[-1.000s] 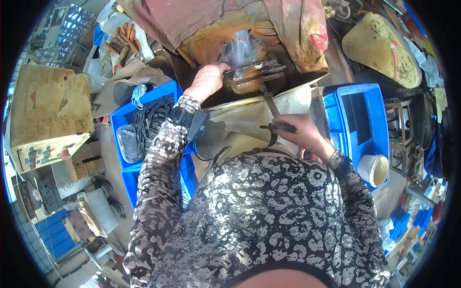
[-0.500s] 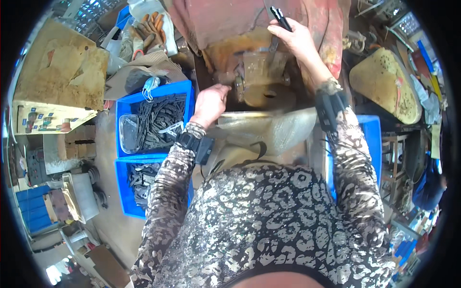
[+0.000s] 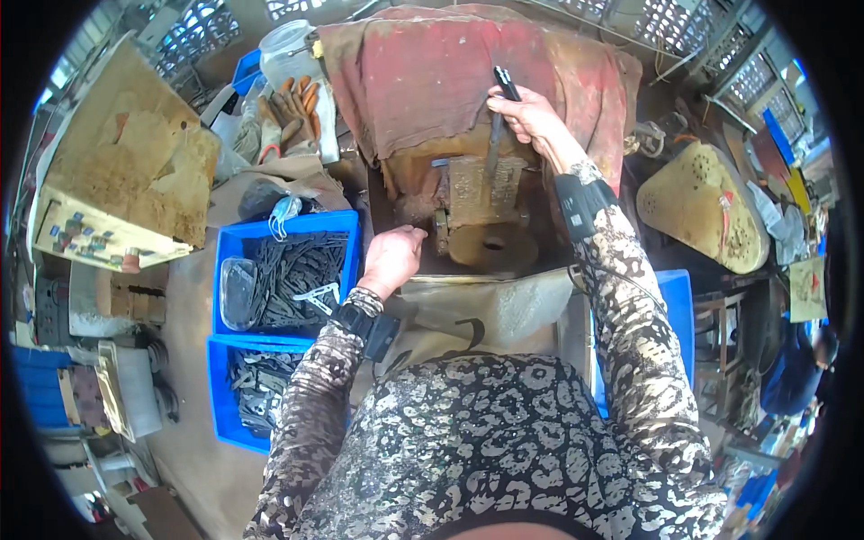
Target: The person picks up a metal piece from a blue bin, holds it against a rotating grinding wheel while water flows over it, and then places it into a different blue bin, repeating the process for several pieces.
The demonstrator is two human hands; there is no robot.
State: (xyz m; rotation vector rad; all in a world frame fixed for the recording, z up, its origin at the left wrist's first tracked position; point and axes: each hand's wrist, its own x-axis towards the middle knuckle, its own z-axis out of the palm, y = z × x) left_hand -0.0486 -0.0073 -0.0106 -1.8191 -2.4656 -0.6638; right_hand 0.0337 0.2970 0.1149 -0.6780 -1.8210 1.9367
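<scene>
Ahead of me is a brown-stained machine with a metal block (image 3: pixel 468 191) and a round plate (image 3: pixel 481 247) that has a dark hole in it. My right hand (image 3: pixel 531 117) is closed round a dark bar with a black end (image 3: pixel 507 84), held upright. The bar's lower part passes in front of the block; whether it joins the machine I cannot tell. My left hand (image 3: pixel 393 259) is at the plate's left, thumb and fingers pinched together. Anything between those fingertips is too small or hidden to make out.
Left of me, one blue bin (image 3: pixel 353 261) holds dark flat strips, a clear tub (image 3: pixel 238 292) and a white tool (image 3: pixel 317 297). A second blue bin (image 3: pixel 216 387) stands nearer. A red cloth (image 3: pixel 423 81) drapes the machine; gloves (image 3: pixel 292 112) lie beyond the bins.
The view has tilted up, showing more of the cloth. My right hand, still on the bar, sits lower and slightly left relative to the machine. My left hand stays pinched beside the plate.
</scene>
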